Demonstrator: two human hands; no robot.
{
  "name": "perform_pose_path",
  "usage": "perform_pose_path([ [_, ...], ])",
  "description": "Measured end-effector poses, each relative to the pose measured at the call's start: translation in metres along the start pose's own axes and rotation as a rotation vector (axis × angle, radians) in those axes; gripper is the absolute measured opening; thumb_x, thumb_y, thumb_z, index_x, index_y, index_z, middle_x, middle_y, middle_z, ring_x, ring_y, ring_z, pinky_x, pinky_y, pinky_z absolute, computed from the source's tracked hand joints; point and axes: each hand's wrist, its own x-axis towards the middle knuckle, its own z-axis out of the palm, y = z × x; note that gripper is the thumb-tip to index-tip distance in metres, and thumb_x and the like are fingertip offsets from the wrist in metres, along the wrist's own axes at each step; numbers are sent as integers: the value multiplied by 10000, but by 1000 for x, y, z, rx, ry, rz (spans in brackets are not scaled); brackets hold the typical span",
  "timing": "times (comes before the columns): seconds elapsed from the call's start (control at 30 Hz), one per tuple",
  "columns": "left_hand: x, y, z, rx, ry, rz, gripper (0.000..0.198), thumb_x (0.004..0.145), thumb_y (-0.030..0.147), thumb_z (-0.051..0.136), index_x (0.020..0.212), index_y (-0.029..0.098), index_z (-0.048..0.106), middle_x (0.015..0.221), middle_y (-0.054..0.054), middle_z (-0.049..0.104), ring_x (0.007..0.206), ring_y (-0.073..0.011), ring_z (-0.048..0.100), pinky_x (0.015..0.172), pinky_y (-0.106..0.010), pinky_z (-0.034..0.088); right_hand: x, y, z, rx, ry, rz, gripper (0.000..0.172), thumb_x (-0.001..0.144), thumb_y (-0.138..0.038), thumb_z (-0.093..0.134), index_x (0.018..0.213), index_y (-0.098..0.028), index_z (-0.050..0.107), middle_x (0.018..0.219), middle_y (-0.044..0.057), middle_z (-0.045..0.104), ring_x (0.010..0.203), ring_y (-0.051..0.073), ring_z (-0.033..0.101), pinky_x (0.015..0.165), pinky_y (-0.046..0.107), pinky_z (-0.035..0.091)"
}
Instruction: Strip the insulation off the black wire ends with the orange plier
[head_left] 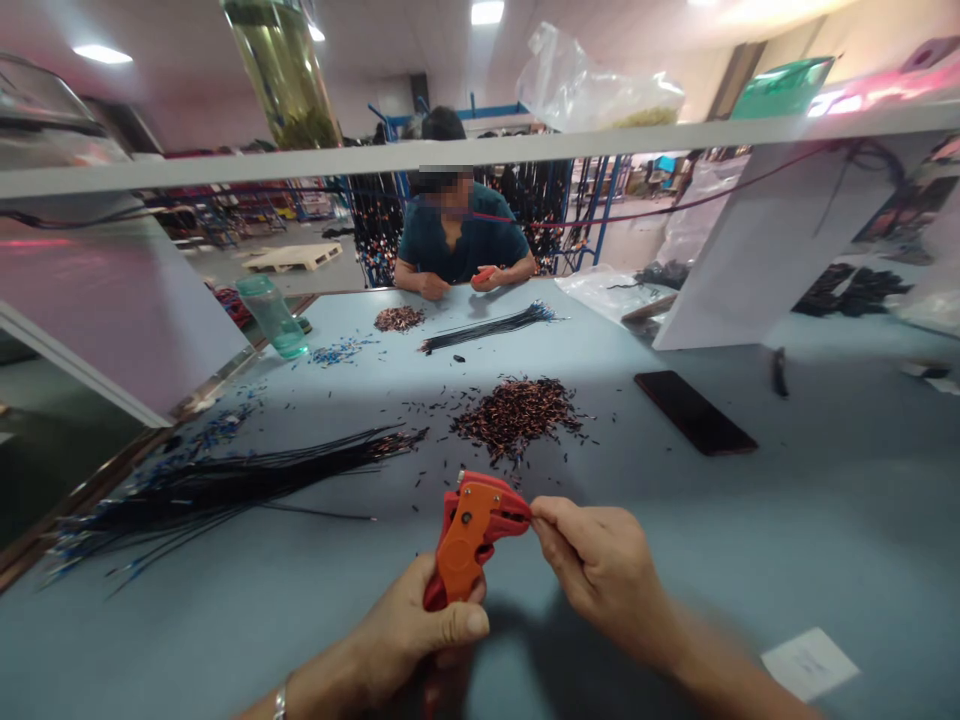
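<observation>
Head view: the left hand (409,630) is wrapped tight around the lower handles of an orange plastic wire-stripping tool (469,535), with the thumb laid across the front. The tool stands tilted just above the blue-grey table top (825,520), its red nose pointing to the right. The right hand (600,570) has thumb and forefinger pinched together against that nose. Whether a wire end sits between them cannot be told.

Just beyond the hands lies a loose heap of copper-and-black wire offcuts (517,415), with small black bits scattered around it. To the left of the left hand, a long bundle of thin black wires (225,480) fans across the table. Beyond and to the right of the right hand lies a flat black phone (694,412), face down or dark. Near the right forearm is a small white paper slip (810,662).

Far ahead of both hands, a person in a dark teal shirt (461,240) sits at the table's opposite edge. A smaller heap of offcuts (399,318) and a second black wire bundle (487,325) lie before them. A translucent green plastic bottle (271,315) stands far off to the left.
</observation>
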Motion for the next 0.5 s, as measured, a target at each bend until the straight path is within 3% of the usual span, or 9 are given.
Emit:
perform_pose_path([
  [0.5,-1,4,-1,34,-45,53,425,702,485,759,694,160,486,480,24,529,388,-83,491,403,-192,417,-1,5,2,15,18,12,183,941,-160,451,859,-170,615,559,-21,610,434,103,509,488,223,365],
])
